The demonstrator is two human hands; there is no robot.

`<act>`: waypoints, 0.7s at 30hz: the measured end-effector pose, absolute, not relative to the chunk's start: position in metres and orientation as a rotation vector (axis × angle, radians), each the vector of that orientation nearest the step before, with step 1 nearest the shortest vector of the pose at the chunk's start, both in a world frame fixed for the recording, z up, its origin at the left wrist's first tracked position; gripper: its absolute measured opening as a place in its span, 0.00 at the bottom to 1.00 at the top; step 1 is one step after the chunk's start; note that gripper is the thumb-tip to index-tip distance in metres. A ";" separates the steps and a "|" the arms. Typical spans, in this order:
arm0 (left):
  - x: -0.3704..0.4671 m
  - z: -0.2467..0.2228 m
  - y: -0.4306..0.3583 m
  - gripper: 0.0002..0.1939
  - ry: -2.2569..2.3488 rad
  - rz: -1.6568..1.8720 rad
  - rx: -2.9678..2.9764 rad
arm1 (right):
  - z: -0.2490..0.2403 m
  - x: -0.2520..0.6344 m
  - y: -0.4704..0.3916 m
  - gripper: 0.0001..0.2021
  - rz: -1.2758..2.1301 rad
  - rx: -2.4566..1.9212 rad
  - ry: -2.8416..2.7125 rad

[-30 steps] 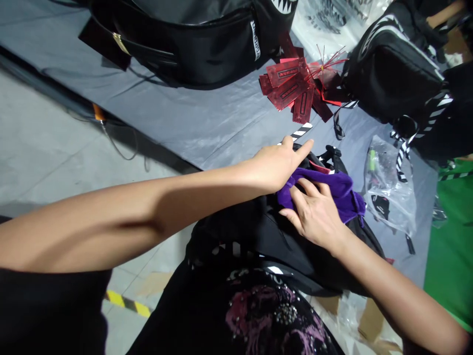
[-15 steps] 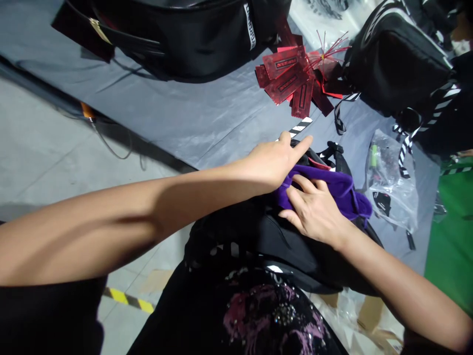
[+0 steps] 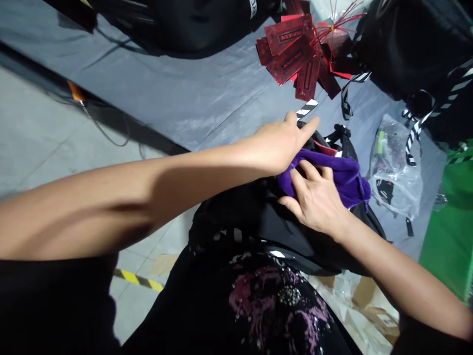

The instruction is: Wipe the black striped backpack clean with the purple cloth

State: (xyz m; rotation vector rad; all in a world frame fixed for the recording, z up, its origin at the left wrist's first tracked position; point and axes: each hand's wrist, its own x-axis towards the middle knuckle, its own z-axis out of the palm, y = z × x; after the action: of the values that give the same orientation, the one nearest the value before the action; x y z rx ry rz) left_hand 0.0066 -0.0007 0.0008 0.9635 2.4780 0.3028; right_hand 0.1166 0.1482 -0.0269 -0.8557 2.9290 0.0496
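A black bag (image 3: 291,236) lies at the near edge of the grey-covered table, with purple fabric (image 3: 342,180) showing at its opening. My left hand (image 3: 286,143) is at the bag's upper edge, its index finger stretched out and the thumb side raised; its other fingers are hidden behind the hand, so what they hold does not show. Just to the right, my right hand (image 3: 314,197) rests on the purple fabric with fingers bent into its fold and the thumb apart on the black cloth. A black-and-white striped strap (image 3: 307,109) sticks out beyond my left hand.
Red tags (image 3: 291,56) with red strings lie beyond the bag. Large black bags stand at the back left (image 3: 192,24) and back right (image 3: 414,44). A clear plastic bag (image 3: 397,172) is at the right, near a green surface (image 3: 449,222). Cardboard (image 3: 365,291) lies below.
The view has shifted, so the table items sit higher in the picture. Both hands keep nearly the same places on the bag and purple fabric.
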 end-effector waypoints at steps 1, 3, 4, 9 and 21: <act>0.007 0.001 -0.001 0.44 2.479 0.306 0.966 | -0.027 0.117 0.148 0.30 0.047 -0.868 2.925; 0.007 0.001 -0.001 0.44 2.479 0.299 0.967 | -0.027 0.117 0.146 0.30 0.088 -0.845 2.940; 0.007 0.002 -0.001 0.44 2.483 0.288 0.967 | -0.027 0.117 0.145 0.30 0.116 -0.810 2.955; 0.007 0.001 -0.002 0.43 2.517 0.260 0.993 | -0.026 0.118 0.138 0.30 0.068 -0.768 2.950; 0.006 0.003 -0.001 0.41 2.504 0.215 0.990 | -0.026 0.117 0.132 0.26 -0.013 -0.601 2.995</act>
State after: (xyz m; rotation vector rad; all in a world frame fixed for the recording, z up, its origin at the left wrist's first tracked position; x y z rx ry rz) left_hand 0.0059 -0.0007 0.0032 0.9897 2.5037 0.2150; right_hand 0.1174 0.1317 -0.0260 -0.6013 2.9948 -0.0125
